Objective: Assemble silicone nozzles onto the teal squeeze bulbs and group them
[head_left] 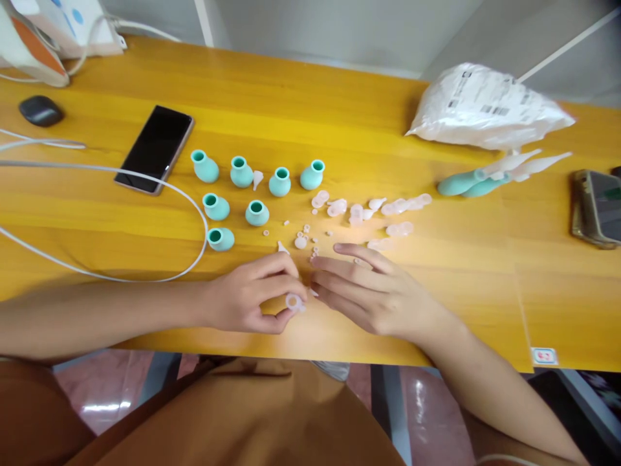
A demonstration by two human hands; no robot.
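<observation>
The bare left forearm (160, 314) lies nearly level from the left, its left hand (257, 294) back upward, bent fingers (280, 264) and thumb (274, 323) closed in a pinch. The bare right forearm (485, 369) slants in from the near right; the right hand (371, 291) reaches left, its farthest finger (361, 250) stretched apart from the others. Both hands' fingertips sit just beside each other

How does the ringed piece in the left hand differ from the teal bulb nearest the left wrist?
The ringed piece is whitish, translucent; the teal bulb is opaque. The left hand pinches the ringed piece, while the teal bulb stands on the table. Both show a round opening.
</observation>
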